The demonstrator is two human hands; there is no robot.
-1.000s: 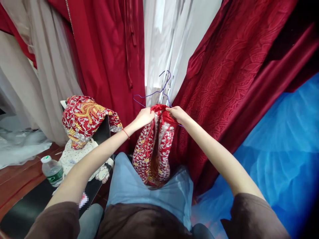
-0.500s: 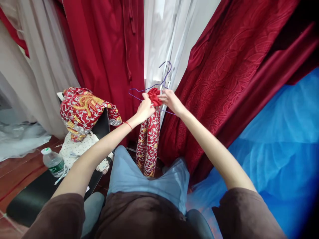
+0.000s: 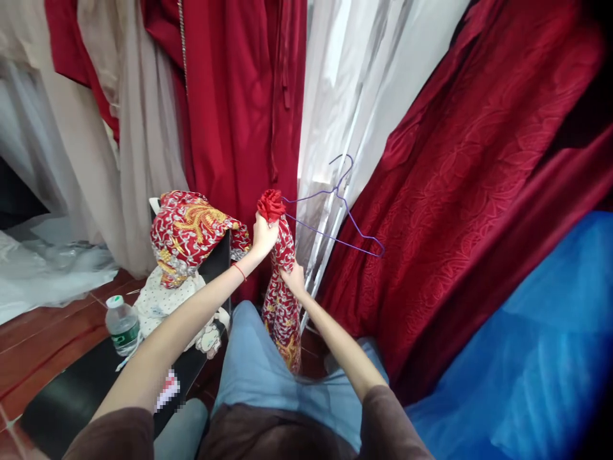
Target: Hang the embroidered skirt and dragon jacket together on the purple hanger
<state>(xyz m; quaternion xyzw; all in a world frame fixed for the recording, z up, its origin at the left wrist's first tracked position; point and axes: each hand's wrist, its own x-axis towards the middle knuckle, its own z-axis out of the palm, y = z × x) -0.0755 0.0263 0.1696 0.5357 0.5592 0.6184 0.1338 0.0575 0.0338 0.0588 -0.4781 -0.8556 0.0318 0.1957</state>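
My left hand (image 3: 265,235) is closed around the bunched bright red top (image 3: 271,205) of a patterned garment. The garment (image 3: 282,300), red with silver and gold figures, hangs down between my knees. Lower on its right side, my right hand (image 3: 294,278) grips the patterned cloth, its fingers partly hidden behind it. A thin purple wire hanger (image 3: 338,191) is tilted to the right of the red bunch, its left end reaching to the bunch; how it is held there is hidden.
Another patterned garment (image 3: 186,230) lies over a black chair (image 3: 62,390) at left, by a whitish dotted bag (image 3: 163,297) and a plastic bottle (image 3: 123,329). Dark red gowns (image 3: 454,211) hang behind and right; blue tulle (image 3: 541,358) spreads at lower right.
My right hand has left the red bunch and moved down onto the patterned cloth. The bunch has shifted left in view, and the hanger now shows almost whole to its right. The view has shifted.
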